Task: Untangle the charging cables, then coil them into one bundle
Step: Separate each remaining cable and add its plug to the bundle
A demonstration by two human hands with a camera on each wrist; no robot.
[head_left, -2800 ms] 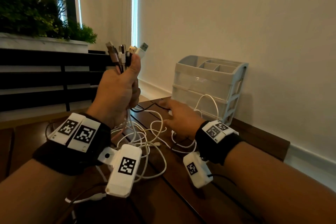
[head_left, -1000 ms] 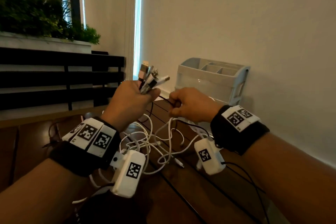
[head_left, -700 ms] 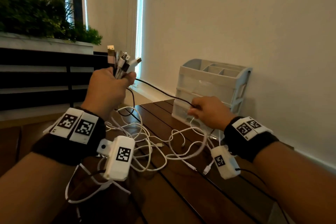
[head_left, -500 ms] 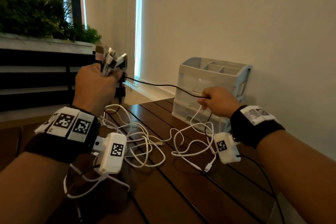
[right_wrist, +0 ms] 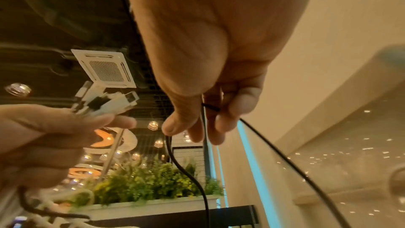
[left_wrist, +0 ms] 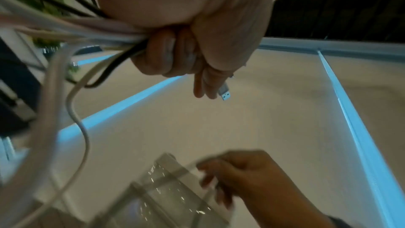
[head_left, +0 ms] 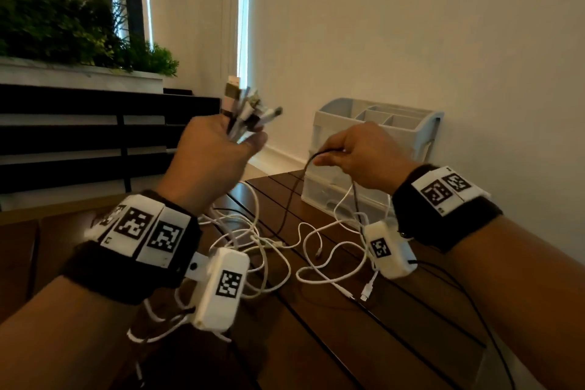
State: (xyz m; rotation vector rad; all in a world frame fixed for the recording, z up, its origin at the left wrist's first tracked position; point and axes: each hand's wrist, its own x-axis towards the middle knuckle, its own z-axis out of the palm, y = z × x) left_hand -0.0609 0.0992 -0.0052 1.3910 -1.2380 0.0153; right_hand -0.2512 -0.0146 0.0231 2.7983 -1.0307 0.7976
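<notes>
I am holding my left hand (head_left: 218, 149) up above the desk (head_left: 316, 342), left of the organizer (head_left: 373, 149), with its fingers (left_wrist: 166, 53) curling tight round a bunch of plugs (head_left: 247, 108) that are fanning out above the fist. From under that fist the white cables (head_left: 262, 250) are hanging down and lying in loose, crossing loops on the desk in front of the organizer. My right hand (head_left: 361, 158) is raised just in front of the organizer, and its thumb and fingertips (right_wrist: 221, 127) are pinching the black cable (head_left: 291, 199). That cable is bending over at the pinch, and one run is dropping down to the desk among the white loops. I cannot tell from these views where its other end is going. Both hands are apart, with a clear gap between them. A few small plugs (head_left: 365, 290) are lying loose on the desk nearer to me than the organizer. The organizer is standing against the wall (head_left: 411, 25).
</notes>
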